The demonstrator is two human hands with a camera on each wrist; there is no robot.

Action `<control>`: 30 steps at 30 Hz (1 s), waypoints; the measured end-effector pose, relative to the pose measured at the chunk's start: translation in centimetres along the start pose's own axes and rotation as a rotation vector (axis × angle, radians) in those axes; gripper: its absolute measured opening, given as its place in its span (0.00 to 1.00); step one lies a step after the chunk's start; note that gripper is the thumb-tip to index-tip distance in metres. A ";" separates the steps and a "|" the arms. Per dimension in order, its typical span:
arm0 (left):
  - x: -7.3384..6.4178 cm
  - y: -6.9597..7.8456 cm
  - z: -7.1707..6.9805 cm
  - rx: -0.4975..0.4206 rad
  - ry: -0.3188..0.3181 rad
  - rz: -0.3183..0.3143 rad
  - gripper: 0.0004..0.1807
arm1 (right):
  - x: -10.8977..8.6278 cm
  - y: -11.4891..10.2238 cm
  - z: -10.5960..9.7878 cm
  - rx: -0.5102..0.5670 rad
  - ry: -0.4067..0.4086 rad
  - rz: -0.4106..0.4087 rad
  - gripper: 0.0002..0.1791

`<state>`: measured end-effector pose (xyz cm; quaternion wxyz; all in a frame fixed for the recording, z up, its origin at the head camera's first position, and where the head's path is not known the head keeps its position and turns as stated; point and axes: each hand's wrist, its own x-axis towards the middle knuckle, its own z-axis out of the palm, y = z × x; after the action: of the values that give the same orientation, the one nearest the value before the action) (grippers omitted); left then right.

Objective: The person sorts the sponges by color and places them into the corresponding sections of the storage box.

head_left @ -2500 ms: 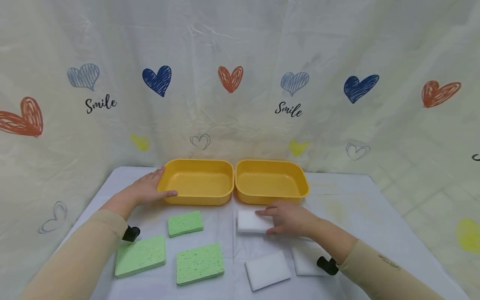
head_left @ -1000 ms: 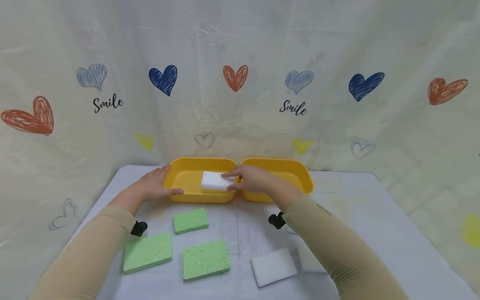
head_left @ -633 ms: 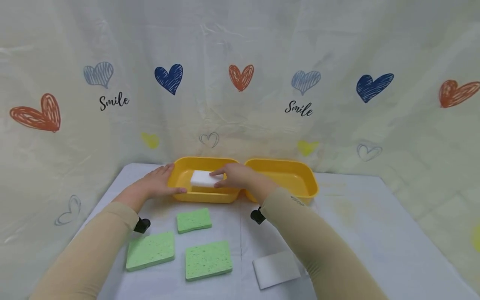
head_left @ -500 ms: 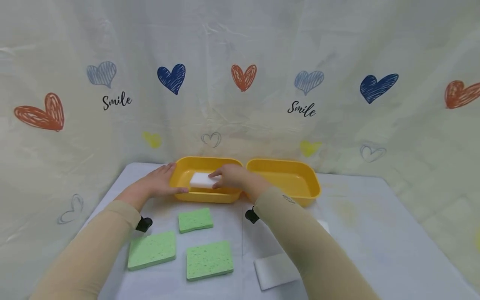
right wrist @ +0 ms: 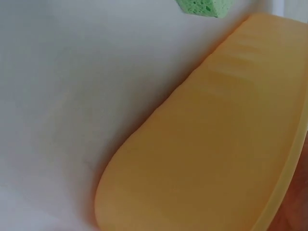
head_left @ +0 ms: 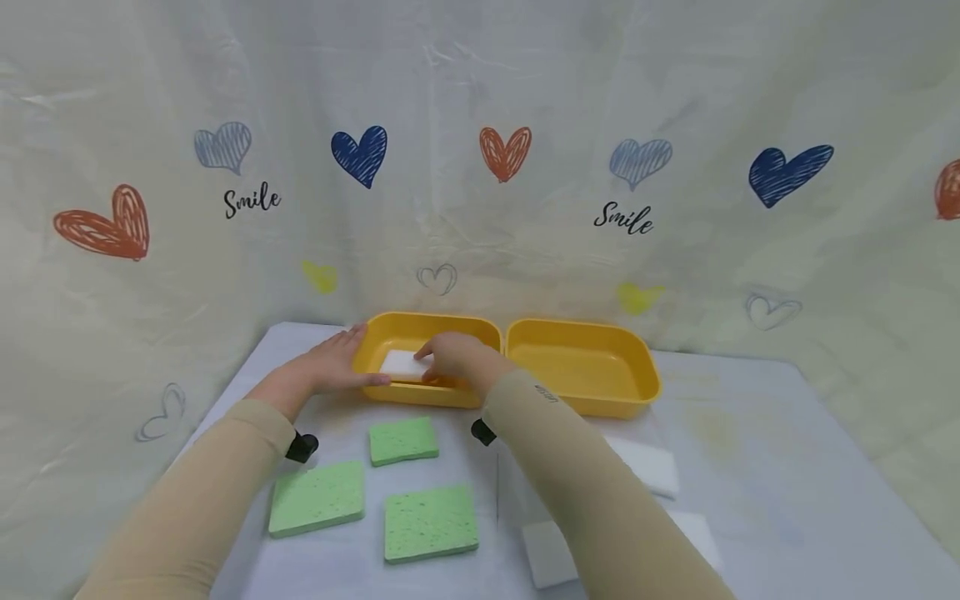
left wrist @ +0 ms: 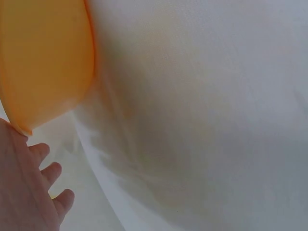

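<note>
Head view, with the left tray (head_left: 423, 394) as landmark: at its left end the left hand (head_left: 332, 367) rests on the rim, fingers straight and spread, thumb along the front edge; the left wrist view shows the fingertips apart, past the tray wall. On the near side of the left tray lie green sponges, all outside it: a large one (head_left: 317, 500) toward its left, a small one (head_left: 405, 442) just in front, another large one (head_left: 431, 523) farther out. Inside the left tray is the white pad (head_left: 399, 365), which has just sunk from rim height and now seems to lie flat on the floor. The right hand (head_left: 459, 357) reaches over the tray's right part, index finger and thumb pinching the pad's right end; in the right wrist view a yellow wall hides the grip, so its firmness cannot be told. That lowering suggests this placement is nearly complete, short of letting go. Right of the left tray, just beside it, stands the right tray (head_left: 585, 371); nearer the person, three loose white pads (head_left: 649, 467) remain outside, part-hidden by the right sleeve (head_left: 600, 500).
</note>
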<state>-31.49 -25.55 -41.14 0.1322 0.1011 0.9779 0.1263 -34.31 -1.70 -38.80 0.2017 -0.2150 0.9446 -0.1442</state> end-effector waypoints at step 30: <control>0.0 0.5 0.0 -0.097 -0.013 0.027 0.71 | -2.6 1.6 -2.3 -0.119 0.106 -0.159 0.33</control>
<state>-31.40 -25.02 -41.03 0.1418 0.1088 0.9683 0.1745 -33.75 1.31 -36.53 0.1265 -0.2927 0.9408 -0.1148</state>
